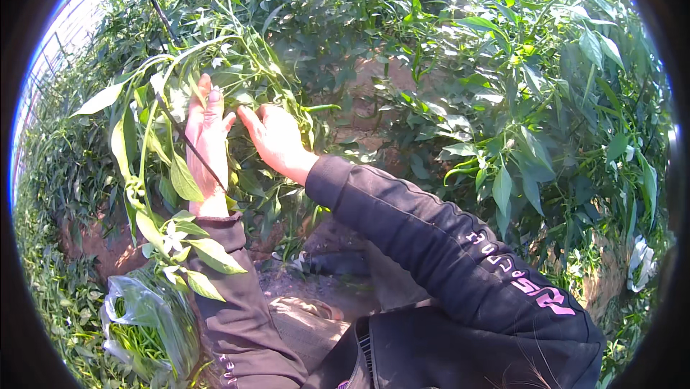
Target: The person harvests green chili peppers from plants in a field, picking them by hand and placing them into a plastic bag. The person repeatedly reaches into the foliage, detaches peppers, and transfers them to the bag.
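My left hand reaches up into a chili pepper plant, its fingers extended and the thumb apart; I see nothing held in it. Just to its right, my right hand is bent in among the stems with its fingers curled. Leaves and the hand itself hide whether those fingertips grip anything. A slender green chili pepper sticks out beyond the right knuckles. A branch with white flowers droops over my left sleeve. One thin dark cord crosses in front of my left wrist.
At lower left a clear plastic bag holds many green chilies. More pepper plants crowd the right, with a curved green chili hanging there. Dark cords run down at upper left. Bare soil shows between rows. White plastic lies far right.
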`<state>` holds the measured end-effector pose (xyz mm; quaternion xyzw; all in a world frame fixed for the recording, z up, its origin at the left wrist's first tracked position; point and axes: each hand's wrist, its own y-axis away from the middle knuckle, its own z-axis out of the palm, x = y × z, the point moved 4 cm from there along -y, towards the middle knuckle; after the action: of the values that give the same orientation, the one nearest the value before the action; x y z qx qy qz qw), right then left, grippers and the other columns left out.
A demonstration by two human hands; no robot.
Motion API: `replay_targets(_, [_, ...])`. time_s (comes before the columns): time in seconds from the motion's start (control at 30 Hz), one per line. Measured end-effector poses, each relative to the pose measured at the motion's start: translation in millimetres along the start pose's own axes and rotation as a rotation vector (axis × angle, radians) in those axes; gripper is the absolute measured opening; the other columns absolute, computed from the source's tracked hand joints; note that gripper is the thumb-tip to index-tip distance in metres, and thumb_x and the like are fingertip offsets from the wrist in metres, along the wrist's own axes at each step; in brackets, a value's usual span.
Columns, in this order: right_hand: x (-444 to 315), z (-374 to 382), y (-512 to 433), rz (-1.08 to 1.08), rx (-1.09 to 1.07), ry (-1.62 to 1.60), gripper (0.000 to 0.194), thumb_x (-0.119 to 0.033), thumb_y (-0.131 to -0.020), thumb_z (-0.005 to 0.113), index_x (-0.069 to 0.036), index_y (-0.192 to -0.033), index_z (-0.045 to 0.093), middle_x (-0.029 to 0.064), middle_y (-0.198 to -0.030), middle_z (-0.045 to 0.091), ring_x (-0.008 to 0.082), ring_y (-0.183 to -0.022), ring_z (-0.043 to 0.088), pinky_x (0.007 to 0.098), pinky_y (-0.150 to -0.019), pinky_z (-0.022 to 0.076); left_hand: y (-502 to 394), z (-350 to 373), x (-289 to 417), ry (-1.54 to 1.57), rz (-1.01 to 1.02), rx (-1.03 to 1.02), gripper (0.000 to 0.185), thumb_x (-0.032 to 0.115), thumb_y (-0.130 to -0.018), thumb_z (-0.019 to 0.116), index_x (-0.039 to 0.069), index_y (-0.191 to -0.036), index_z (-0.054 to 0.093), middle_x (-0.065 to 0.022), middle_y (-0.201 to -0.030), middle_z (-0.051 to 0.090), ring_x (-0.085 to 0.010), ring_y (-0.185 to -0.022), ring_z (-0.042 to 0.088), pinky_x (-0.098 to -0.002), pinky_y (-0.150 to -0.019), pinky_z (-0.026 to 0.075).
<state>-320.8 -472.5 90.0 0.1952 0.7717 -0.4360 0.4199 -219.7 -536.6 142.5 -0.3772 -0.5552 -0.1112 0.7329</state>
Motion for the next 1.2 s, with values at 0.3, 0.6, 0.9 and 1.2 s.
replay_targets(0.3, [28.9,46.2,-7.3,0.057,-0.191,-0.226,0.027,-0.021,-0.089,0.053,0.004,-0.085,0.06,0.0153,-0.064,0.057,0.0217,-0.059,0.056,0.0385,-0.059,0.0425,-6.4,-22.9,-8.4,-0.065,-0.006,0.05,0.066,0.048,-0.095,0.047,0.007,-0.144,0.031,-0.0125,-0.15,0.027,-0.0318,-0.14,0.021,-0.0471,-0.111,0.02])
replay_targets(0.6, [-9.5,-84.0,-63.3,-0.049,0.038,-0.355,0.042,-0.028,-0.09,0.061,0.002,-0.119,0.055,0.0027,-0.077,0.06,0.0064,-0.061,0.052,0.0216,-0.056,0.0424,-25.5,-48.8,-12.2,-0.036,0.016,0.169,0.063,0.045,-0.095,0.05,0.004,-0.14,0.036,-0.0111,-0.147,0.032,-0.0273,-0.138,0.026,-0.0453,-0.108,0.024])
replay_targets(0.9, [-128.7,-22.0,-83.5,-0.087,0.129,-0.849,0.023,-0.016,-0.088,0.051,0.004,-0.078,0.056,0.0213,-0.073,0.057,0.0329,-0.065,0.055,0.0412,-0.068,0.0463,-24.9,-20.3,-23.3,-0.484,0.184,-0.209,0.075,0.039,-0.081,0.071,0.002,-0.137,0.038,-0.0111,-0.134,0.047,-0.0233,-0.122,0.045,-0.039,-0.104,0.034])
replay_targets(1.2, [7.7,-44.4,-152.0,-0.127,0.113,-0.734,0.035,-0.023,-0.095,0.046,0.0,-0.074,0.063,0.0084,-0.07,0.065,0.014,-0.061,0.061,0.0292,-0.063,0.0508,-32.6,-53.8,-13.4,-0.314,0.301,0.131,0.038,0.033,-0.099,0.045,-0.003,-0.099,0.057,-0.0191,-0.144,0.037,-0.0208,-0.12,0.047,-0.0358,-0.098,0.042])
